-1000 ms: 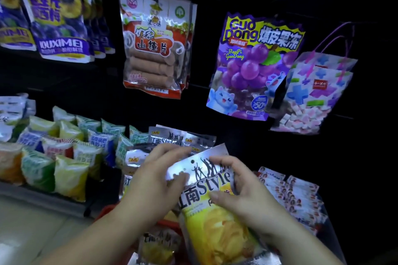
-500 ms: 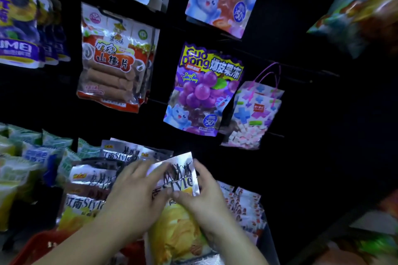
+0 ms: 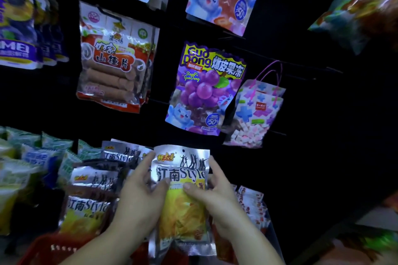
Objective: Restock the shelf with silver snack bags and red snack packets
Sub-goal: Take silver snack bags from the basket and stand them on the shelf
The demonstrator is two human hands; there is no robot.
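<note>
Item: silver snack bag [image 3: 182, 163], upright, held between stocked silver bags [image 3: 92, 180] and red snack packets [image 3: 253, 204]. Left hand [image 3: 137, 200] and right hand [image 3: 219, 198] each gripped a side edge, thumbs on its face. It wanted lowering squarely, label outward, into line with its neighbours.
</note>
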